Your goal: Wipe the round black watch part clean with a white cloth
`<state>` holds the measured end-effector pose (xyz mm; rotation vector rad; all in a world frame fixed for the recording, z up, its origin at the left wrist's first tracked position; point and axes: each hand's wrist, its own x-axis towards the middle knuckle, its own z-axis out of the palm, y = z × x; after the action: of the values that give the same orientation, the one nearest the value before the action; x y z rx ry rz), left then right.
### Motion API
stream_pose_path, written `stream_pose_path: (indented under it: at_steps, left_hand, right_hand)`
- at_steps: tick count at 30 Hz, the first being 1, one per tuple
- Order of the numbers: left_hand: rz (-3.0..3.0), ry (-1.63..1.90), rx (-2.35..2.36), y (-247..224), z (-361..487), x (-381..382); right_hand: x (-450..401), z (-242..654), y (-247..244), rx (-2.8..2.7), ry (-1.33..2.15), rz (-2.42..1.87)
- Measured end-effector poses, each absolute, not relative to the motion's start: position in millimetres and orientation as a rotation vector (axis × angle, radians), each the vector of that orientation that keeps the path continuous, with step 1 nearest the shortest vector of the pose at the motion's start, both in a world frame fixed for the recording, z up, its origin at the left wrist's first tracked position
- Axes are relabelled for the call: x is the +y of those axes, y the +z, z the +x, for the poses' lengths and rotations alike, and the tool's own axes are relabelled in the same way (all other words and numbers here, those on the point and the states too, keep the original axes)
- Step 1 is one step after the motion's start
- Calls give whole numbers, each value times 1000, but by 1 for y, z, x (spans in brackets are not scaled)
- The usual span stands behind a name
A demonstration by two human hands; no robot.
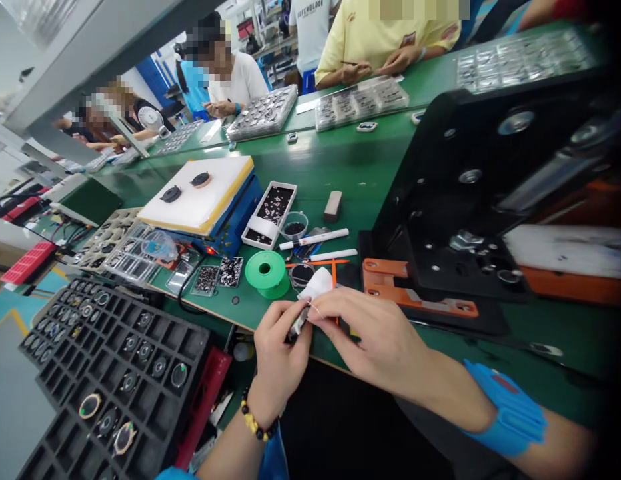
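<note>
My left hand (283,347) is closed around a small silvery and dark piece (299,323), mostly hidden by the fingers, so its kind is unclear. Close against it, my right hand (365,327) pinches thumb to fingertips at a thin pale strand (315,307). Just beyond the fingertips is a white wad (317,283), like paper or cloth. A green spool (267,274) lies beyond my left hand. Orange tweezers (334,272) and a round dark piece (303,275) lie near the wad.
At right stands a black press (440,220) with an orange fixture (420,288). A black compartment tray (115,373) of watch parts is at lower left. Behind the spool are white pens (315,239), a parts box (270,213) and a blue heating plate (225,223). Co-workers sit across the bench.
</note>
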<state>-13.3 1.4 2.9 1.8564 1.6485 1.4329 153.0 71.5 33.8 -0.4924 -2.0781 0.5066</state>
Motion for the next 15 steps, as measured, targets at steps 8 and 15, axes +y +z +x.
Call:
stream_pose_path:
  at_steps: [8, 15]
  left_hand:
    - [1838, 1406, 1682, 4, -12, 1]
    - [1910, 1361, 1684, 3, -20, -5]
  right_hand:
    - [70, 155, 37, -2143, 409, -486]
    - [67, 153, 41, -2214, 225, -437]
